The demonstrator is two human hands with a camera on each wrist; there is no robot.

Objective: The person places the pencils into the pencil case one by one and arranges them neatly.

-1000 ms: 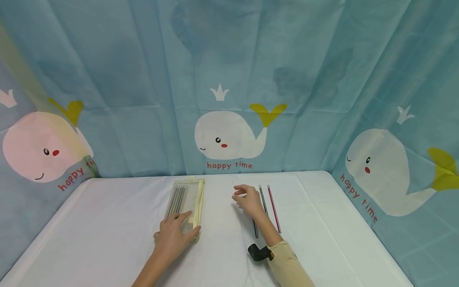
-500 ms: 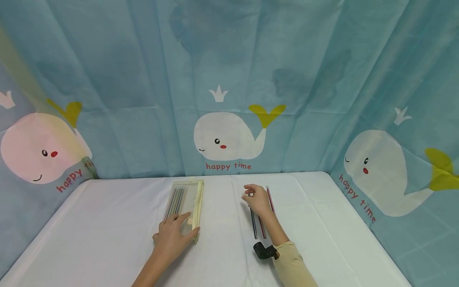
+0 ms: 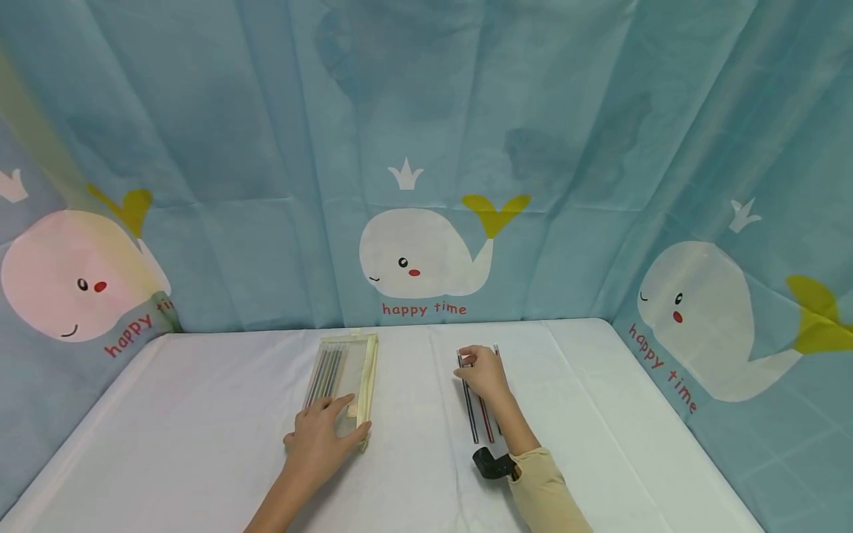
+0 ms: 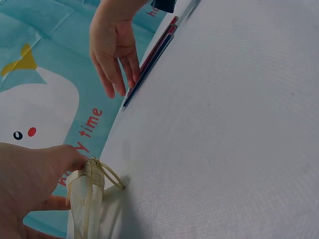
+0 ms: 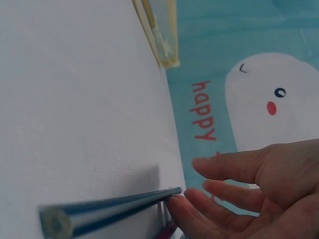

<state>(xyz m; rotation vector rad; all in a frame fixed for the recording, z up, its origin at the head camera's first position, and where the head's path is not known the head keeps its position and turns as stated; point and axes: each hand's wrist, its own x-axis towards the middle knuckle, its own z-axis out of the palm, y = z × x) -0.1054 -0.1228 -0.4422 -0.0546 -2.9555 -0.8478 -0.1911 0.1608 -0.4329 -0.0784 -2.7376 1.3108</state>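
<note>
My left hand (image 3: 320, 440) grips the near end of a clear pencil case (image 3: 363, 370) with a pale yellow zip edge. In the left wrist view, thumb and fingers lie on either side of the case (image 4: 87, 204), a thin cord loop hanging from it. Several slim sticks show inside through the clear side. To the right, my right hand (image 3: 485, 374) is over loose pencils, fingers loosely bent, thumb apart from them. A dark blue pencil (image 3: 470, 407) lies leftmost, a red pencil (image 3: 486, 422) beside it. In the right wrist view, the fingertips are right at the blue pencil's (image 5: 109, 211) far end.
A black wrist camera (image 3: 493, 463) sits at the right sleeve cuff. The white cloth-covered table (image 3: 413, 474) meets a blue curtain (image 3: 426, 96) with printed whales along its back edge.
My right hand has moved to the right over the pencils, which now lie closer together side by side. The left hand and the pencil case have stayed in place.
</note>
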